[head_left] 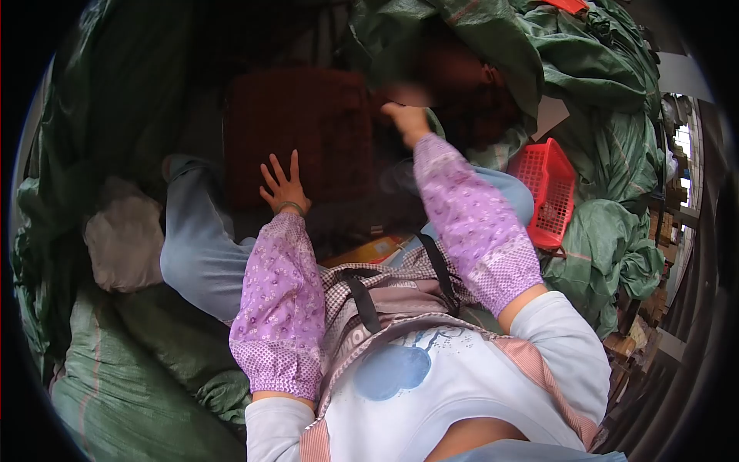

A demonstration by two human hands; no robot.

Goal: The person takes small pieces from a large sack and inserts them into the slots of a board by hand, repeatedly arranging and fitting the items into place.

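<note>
My left hand [285, 185] lies with its fingers spread on the near left part of a dark red surface [304, 127], holding nothing. My right hand [408, 122] is farther forward and to the right, at the edge of a green woven sack [493, 46]. Its fingers are bent together, and whether anything is between them is too dark and blurred to tell. Dark reddish shapes [454, 69] show in the shadowed opening of that sack. Both forearms wear purple flowered sleeves.
A red plastic basket [548, 192] stands at the right against green sacks [604, 239]. More green sacks [123, 385] and a greyish bag [123, 235] are at the left. Something yellow and orange [373, 250] lies between my legs.
</note>
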